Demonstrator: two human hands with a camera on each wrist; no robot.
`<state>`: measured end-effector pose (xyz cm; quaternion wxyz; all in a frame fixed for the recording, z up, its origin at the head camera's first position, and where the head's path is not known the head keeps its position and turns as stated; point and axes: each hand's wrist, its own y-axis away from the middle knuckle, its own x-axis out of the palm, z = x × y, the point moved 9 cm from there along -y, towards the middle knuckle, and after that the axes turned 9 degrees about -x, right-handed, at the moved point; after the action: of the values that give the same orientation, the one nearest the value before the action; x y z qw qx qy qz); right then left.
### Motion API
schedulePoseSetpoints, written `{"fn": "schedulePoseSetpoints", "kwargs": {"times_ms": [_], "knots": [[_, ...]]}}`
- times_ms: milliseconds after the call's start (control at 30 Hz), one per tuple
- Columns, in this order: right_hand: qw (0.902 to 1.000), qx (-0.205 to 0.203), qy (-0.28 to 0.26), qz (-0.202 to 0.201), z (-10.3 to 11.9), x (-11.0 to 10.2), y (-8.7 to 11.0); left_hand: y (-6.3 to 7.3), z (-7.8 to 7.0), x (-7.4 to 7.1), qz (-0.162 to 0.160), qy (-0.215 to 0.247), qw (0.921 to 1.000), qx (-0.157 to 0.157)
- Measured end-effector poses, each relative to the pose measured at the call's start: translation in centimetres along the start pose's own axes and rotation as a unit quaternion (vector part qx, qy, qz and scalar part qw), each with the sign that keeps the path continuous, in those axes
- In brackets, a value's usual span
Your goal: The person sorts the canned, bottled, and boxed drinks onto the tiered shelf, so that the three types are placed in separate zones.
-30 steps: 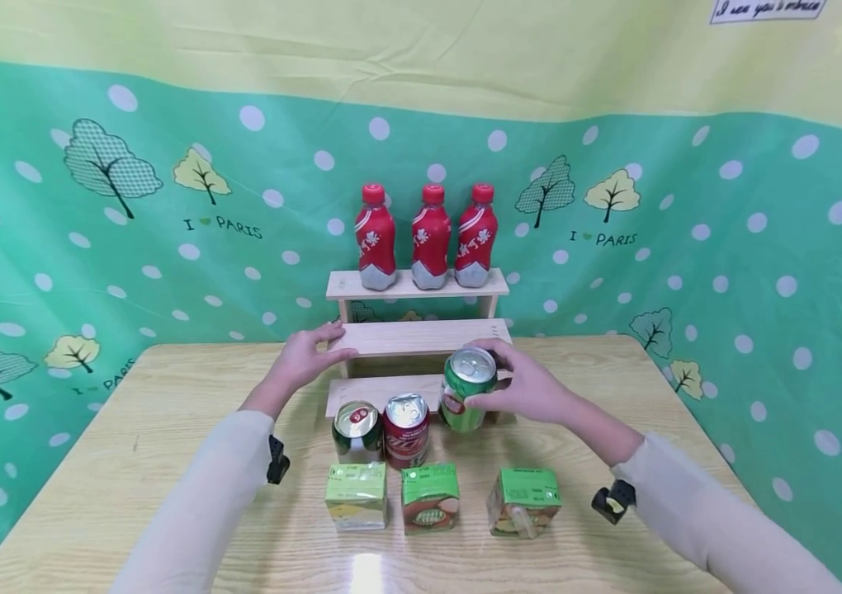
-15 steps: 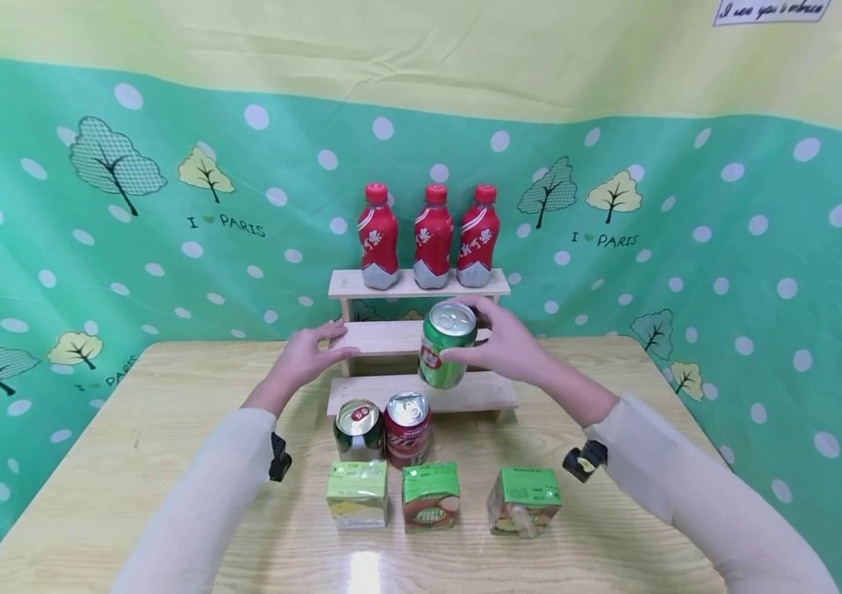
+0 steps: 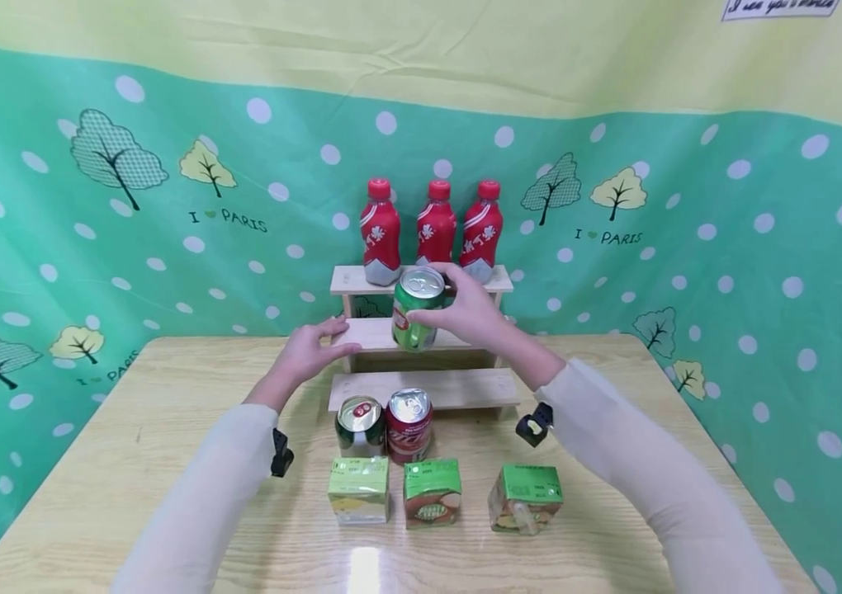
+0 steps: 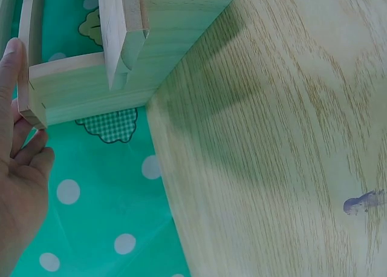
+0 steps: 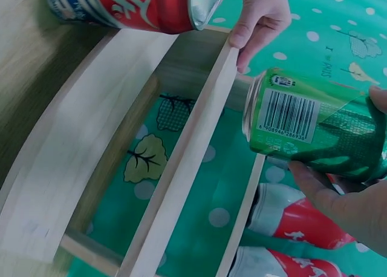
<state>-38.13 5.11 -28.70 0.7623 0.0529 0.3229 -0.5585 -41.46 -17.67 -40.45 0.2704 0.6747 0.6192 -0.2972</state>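
Note:
My right hand (image 3: 465,312) grips a green soda can (image 3: 413,330) round its side, thumb at the front. The can is upright in front of the top tier and over the middle board of a three-tier wooden shelf (image 3: 465,388). In the right wrist view a small gap shows between the can's base and that board. My left hand (image 3: 307,351) pinches the left end of the middle board; in the left wrist view its fingers (image 4: 33,153) curl at the board's end. A dark green can (image 3: 360,429) and a red can (image 3: 409,433) stand before the lowest board.
Three red bottles (image 3: 380,235) stand on the top board. Nearest the front, a pale green drink carton (image 3: 358,495), a brown-green carton (image 3: 432,495) and another carton (image 3: 525,499) sit in a row on the wooden table (image 3: 191,429). A patterned cloth (image 3: 302,190) hangs behind.
My right hand has lifted the green can from in front of the lowest board, up and leftward, to over the middle board. My left hand has stayed on the board's end.

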Motion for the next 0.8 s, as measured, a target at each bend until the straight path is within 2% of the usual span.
{"fn": "schedulePoseSetpoints", "kwargs": {"times_ms": [433, 800], "knots": [[0.9997, -0.007, 0.006, -0.023, -1.1, 2.3, -2.5, -0.1, 0.0, 0.1, 0.001, -0.001, 1.0, 0.001], [0.9993, 0.013, -0.006, -0.034, -2.2, 3.7, -3.5, -0.1, -0.1, 0.1, 0.006, 0.004, 1.0, -0.001]]}}
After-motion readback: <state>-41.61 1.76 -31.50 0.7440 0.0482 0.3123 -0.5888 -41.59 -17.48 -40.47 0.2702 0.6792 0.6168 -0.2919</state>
